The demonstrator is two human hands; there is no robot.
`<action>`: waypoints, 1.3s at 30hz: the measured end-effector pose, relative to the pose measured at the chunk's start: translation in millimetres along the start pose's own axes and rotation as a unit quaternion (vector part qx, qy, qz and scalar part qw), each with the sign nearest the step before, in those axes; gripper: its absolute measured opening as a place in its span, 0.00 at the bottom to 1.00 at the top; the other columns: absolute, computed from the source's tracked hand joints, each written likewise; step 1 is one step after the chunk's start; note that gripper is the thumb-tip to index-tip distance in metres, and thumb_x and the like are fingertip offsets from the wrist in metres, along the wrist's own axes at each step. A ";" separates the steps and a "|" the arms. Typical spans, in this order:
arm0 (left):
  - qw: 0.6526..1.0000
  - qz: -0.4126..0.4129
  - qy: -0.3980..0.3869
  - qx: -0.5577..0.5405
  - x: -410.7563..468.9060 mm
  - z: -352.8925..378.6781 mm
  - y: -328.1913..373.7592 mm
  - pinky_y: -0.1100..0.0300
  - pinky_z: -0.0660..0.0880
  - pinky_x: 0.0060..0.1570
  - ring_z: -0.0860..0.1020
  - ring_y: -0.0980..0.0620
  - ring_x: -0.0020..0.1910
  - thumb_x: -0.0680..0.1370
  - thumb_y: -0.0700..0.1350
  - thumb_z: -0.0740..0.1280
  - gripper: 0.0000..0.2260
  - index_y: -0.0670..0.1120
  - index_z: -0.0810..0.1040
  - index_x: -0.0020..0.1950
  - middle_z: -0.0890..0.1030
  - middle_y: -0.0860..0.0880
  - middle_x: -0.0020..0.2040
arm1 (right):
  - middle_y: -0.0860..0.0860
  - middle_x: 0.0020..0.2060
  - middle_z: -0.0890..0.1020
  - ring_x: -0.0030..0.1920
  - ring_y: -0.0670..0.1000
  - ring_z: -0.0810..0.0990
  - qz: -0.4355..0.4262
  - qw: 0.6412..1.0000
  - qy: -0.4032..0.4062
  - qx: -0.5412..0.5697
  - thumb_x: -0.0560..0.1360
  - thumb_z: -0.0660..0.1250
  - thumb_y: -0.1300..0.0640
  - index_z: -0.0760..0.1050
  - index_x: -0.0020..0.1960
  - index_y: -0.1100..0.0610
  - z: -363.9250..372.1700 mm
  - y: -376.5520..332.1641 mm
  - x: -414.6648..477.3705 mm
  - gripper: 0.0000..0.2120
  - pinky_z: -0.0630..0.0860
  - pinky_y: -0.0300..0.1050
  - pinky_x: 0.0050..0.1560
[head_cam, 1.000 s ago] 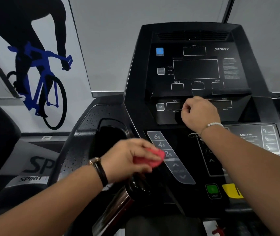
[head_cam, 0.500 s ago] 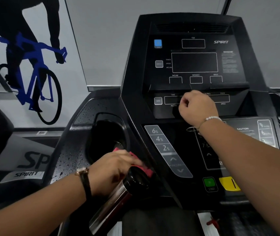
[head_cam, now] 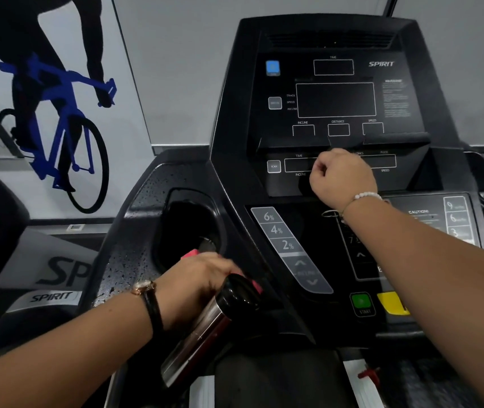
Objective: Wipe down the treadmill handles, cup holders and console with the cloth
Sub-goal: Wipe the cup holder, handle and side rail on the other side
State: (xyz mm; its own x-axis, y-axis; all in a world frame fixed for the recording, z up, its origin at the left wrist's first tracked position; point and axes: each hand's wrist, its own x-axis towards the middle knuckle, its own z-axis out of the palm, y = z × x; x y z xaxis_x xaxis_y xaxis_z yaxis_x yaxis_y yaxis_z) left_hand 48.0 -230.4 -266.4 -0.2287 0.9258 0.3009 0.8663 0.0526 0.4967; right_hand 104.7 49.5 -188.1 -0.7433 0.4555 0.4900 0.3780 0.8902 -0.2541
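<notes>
Pressing a pink cloth at the speckled cup holder rim, left hand grips it; right hand fisted on console.

Wall poster: dark cyclist on blue bicycle, upper left. Neighbouring machine at left, "SPIRIT" label visible.

1. The console bears the brand SPIRIT at upper right, with window labels TIME, TRACK, SPEED, INCLINE and DISTANCE.
2. A small button reads SCAN.
3. The incline key strip shows 6%, 4%, 2%.
4. The green button reads START.
5. The neighbouring machine carries SPIRIT.
</notes>
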 end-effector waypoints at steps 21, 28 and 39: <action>0.989 -0.131 0.061 -0.040 18.2 6.5 2.2 0.62 0.73 0.38 0.76 0.61 0.36 0.72 0.47 0.72 0.04 0.56 0.81 0.40 0.75 0.59 0.36 | 0.49 0.39 0.73 0.39 0.52 0.70 0.006 1.000 -0.023 -0.013 0.75 0.60 0.57 0.76 0.43 0.57 -2.6 -2.4 1.8 0.08 0.65 0.42 0.40; 0.968 -0.214 -0.066 -0.111 -3.6 1.2 -23.6 0.45 0.75 0.57 0.82 0.54 0.45 0.69 0.43 0.75 0.06 0.50 0.82 0.44 0.82 0.45 0.47 | 0.49 0.39 0.73 0.39 0.52 0.70 -0.003 1.000 -0.018 -0.007 0.75 0.60 0.57 0.76 0.42 0.57 -0.6 -0.3 4.1 0.07 0.65 0.42 0.40; 0.976 -0.168 0.139 -0.023 14.2 5.7 13.2 0.66 0.72 0.38 0.76 0.59 0.37 0.67 0.54 0.72 0.09 0.53 0.79 0.43 0.75 0.60 0.37 | 0.50 0.39 0.74 0.40 0.52 0.71 -0.014 1.000 -0.020 -0.012 0.74 0.61 0.58 0.77 0.42 0.57 1.0 0.3 5.5 0.07 0.65 0.42 0.40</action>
State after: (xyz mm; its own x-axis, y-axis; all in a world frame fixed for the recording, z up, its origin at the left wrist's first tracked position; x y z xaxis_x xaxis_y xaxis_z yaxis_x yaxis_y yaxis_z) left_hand 58.7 -214.4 -260.3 -0.6130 0.7217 0.3215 0.7030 0.3125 0.6388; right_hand 100.2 52.3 -186.3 -0.7749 0.4309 0.4624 0.3705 0.9024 -0.2201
